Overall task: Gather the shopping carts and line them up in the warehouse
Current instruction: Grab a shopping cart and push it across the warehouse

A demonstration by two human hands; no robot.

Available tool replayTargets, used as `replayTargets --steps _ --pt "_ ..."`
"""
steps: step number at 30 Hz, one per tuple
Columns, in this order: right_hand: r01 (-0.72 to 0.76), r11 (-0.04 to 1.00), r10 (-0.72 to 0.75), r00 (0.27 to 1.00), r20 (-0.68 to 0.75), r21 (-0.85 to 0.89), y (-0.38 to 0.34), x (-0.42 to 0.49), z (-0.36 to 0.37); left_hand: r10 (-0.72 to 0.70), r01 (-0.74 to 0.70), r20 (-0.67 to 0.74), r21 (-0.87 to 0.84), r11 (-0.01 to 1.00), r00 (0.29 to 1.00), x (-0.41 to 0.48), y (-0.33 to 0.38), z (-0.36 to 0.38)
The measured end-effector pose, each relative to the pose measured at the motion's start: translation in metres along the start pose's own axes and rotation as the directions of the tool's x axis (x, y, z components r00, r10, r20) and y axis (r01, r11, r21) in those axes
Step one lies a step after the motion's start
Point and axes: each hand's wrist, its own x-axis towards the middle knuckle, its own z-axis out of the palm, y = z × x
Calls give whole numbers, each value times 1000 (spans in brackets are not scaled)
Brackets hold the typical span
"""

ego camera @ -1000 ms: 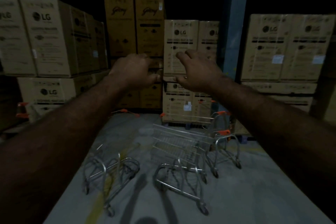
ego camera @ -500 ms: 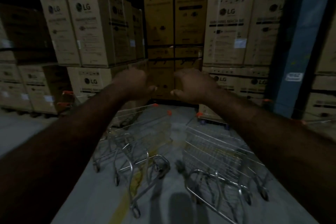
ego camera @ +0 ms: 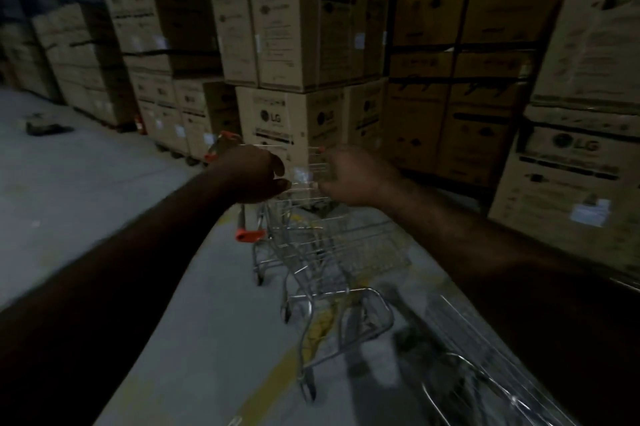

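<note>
My left hand [ego camera: 254,173] and right hand [ego camera: 351,176] curl by the cart [ego camera: 341,254], grip unclear; I should hold evenly, push straight.

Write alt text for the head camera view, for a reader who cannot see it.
The left hand and right hand reach forward, fingers curled, at wire shopping carts on a grey floor in a dim warehouse; blur hides whether they grip anything. Tall stacks of cardboard boxes stand behind.
</note>
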Motion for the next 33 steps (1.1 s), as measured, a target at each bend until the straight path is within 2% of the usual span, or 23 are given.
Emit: replayTargets --steps 5,9,14,16,18,21,23,25,29,32,33 --pt "59 991 -71 993 96 118 -25 69 84 -180 186 152 -20 982 972 19 -73 62" --pt "89 976 -124 978 169 200 -54 134 163 -210 222 254 -18 975 944 53 -134 116" --pt "-44 966 -55 927 371 253 -93 203 293 -197 199 356 31 980 914 98 -210 211" --pt "-37 968 -58 930 363 249 -107 240 326 -200 167 316 129 978 927 118 -241 234" --pt "2 980 -74 932 355 199 -119 273 353 -189 128 270 226 966 944 136 -266 252" --pt "29 999 -46 867 496 43 -130 300 395 -203 122 286 278 953 936 155 -292 284" --pt "87 995 -43 808 588 -47 -130 304 415 -211 118 317 289 950 925 165 -302 305" --pt "196 978 -103 761 641 -75 -127 308 426 -205 108 333 288 951 920 178 -310 321" --pt "371 926 -249 744 620 -74 -114 303 432 -140 38 340 287 957 930 209 -309 349" --pt "409 912 -301 698 650 -16 -98 285 429 -13 -102 374 285 953 927 237 -294 367" --pt "409 912 -328 710 623 14 -91 282 428 26 -151 401 283 947 916 245 -289 375"
